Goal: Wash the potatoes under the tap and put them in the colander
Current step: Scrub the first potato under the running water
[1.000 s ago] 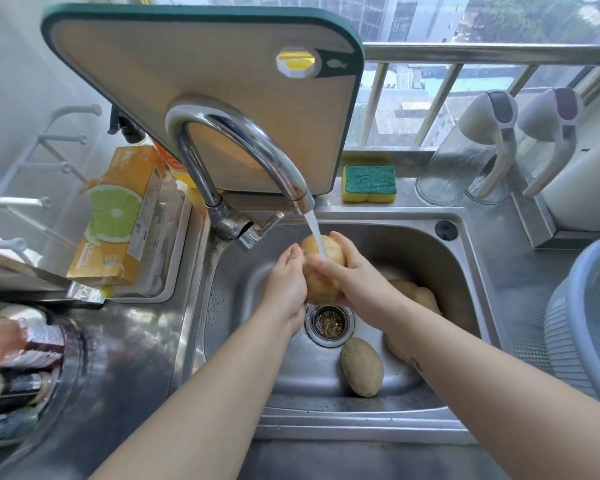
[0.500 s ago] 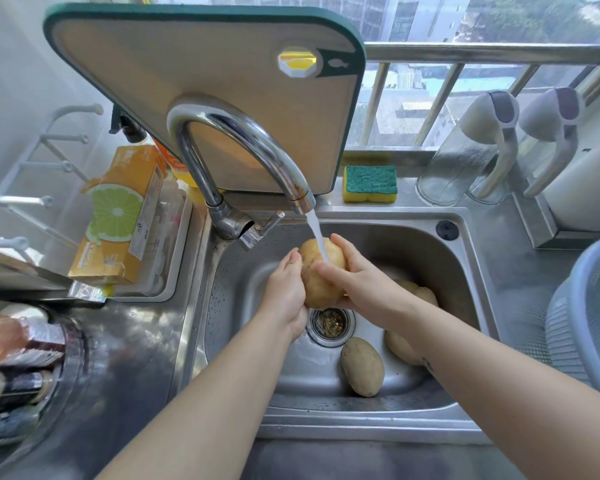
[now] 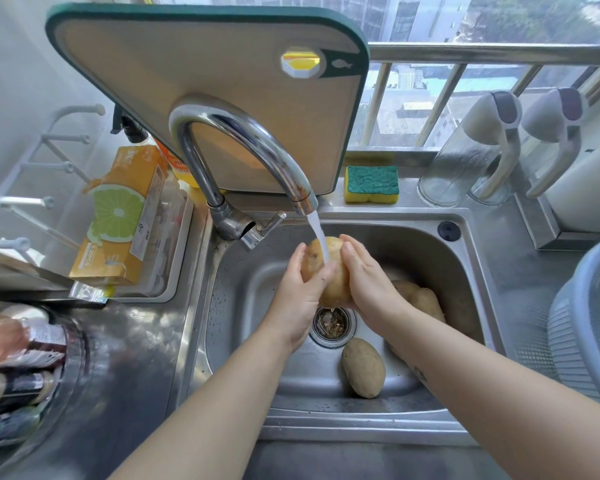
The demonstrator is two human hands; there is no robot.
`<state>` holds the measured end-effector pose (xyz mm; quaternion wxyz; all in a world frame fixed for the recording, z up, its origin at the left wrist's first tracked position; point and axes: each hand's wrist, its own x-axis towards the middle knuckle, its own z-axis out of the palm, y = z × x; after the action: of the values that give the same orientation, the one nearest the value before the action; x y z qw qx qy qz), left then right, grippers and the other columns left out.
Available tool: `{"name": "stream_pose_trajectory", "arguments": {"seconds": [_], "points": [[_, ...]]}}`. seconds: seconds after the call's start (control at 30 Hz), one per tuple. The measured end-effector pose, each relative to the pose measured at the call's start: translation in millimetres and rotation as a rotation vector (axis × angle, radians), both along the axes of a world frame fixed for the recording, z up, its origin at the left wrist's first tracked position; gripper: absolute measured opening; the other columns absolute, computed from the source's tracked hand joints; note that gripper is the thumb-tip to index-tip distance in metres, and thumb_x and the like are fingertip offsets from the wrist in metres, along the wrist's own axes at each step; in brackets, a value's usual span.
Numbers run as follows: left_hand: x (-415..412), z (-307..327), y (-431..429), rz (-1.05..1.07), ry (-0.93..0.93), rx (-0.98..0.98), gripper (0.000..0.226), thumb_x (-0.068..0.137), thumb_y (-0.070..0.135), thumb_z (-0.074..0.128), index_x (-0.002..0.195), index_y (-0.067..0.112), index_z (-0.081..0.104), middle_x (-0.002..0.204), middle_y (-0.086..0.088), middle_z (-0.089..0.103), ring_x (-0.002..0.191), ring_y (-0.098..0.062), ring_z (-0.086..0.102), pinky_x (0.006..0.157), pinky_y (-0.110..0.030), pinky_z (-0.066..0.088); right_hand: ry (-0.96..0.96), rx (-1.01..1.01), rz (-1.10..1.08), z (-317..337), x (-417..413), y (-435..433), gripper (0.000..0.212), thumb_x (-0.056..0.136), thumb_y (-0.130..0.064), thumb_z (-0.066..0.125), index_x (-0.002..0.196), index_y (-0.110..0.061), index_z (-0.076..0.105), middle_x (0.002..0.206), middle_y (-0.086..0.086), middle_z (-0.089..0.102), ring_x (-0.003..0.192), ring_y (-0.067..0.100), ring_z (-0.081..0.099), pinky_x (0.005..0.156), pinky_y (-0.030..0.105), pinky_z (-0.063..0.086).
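Water runs from the chrome tap (image 3: 257, 147) onto a large potato (image 3: 331, 275) held over the drain of the steel sink (image 3: 243, 306). My left hand (image 3: 300, 296) grips the potato's left side, thumb across its front. My right hand (image 3: 369, 278) cups its right side with fingers curled round it. A second potato (image 3: 363, 367) lies on the sink floor near the front. More potatoes (image 3: 423, 299) lie behind my right forearm, partly hidden. The blue-grey colander (image 3: 593, 327) stands on the counter at the right edge.
A cutting board (image 3: 194, 88) leans behind the tap. A green and yellow sponge (image 3: 371, 183) lies on the sink's back ledge. An orange box (image 3: 122, 216) sits in a tray at the left. Two clear jugs (image 3: 478, 150) stand at the back right. Bottles (image 3: 11, 358) lie at the lower left.
Both hands have turned the potato under the stream; my left thumb has slid across its front and my right fingers have moved up over its top.
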<state>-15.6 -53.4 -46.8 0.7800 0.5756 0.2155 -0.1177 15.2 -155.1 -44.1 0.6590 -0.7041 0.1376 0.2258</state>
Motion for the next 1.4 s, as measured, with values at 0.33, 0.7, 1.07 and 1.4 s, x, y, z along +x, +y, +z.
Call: {"name": "stream_pose_trajectory", "arguments": {"seconds": [0.33,0.7,1.07,1.4], "points": [[10.5,1.5,-2.5,0.201,0.111,-0.101,0.041,0.099,0.031,0.044,0.137,0.016,0.046,0.129,-0.012,0.059,0.111,-0.025,0.061,0.095,-0.047,0.050,-0.022,0.146,0.207,8.5,-8.4,-11.6,0.071,0.096,-0.024,0.055,0.152,-0.033,0.013,0.145,-0.001,0.042,0.128,0.016,0.049,0.110,0.043,0.041],[-6.8,11.2,2.2,-0.004,0.073,-0.284,0.055,0.103,0.013,0.033,0.152,0.020,0.010,0.134,-0.003,0.046,0.121,-0.019,0.050,0.104,-0.036,0.040,0.028,0.057,0.006,5.4,-3.2,-4.3,0.045,0.094,-0.038,0.056,0.134,-0.029,0.041,0.134,0.007,0.052,0.116,0.024,0.058,0.096,0.051,0.051],[3.9,13.1,-1.5,0.090,0.004,-0.176,0.041,0.095,0.012,0.051,0.135,0.019,0.046,0.135,-0.007,0.053,0.117,-0.019,0.055,0.095,-0.034,0.048,0.172,0.373,-0.126,13.5,-10.6,-2.8,0.048,0.102,-0.032,0.041,0.147,-0.025,0.028,0.141,0.009,0.046,0.119,0.027,0.055,0.100,0.049,0.047],[-1.3,16.0,-6.4,0.058,-0.051,0.045,0.032,0.102,0.023,0.036,0.132,0.020,0.048,0.133,-0.004,0.055,0.120,-0.013,0.054,0.104,-0.034,0.043,0.409,0.531,-0.260,22.6,-4.5,-6.1,0.025,0.087,-0.022,0.065,0.110,-0.012,0.061,0.092,0.010,0.069,0.078,0.023,0.068,0.075,0.040,0.056]]}}
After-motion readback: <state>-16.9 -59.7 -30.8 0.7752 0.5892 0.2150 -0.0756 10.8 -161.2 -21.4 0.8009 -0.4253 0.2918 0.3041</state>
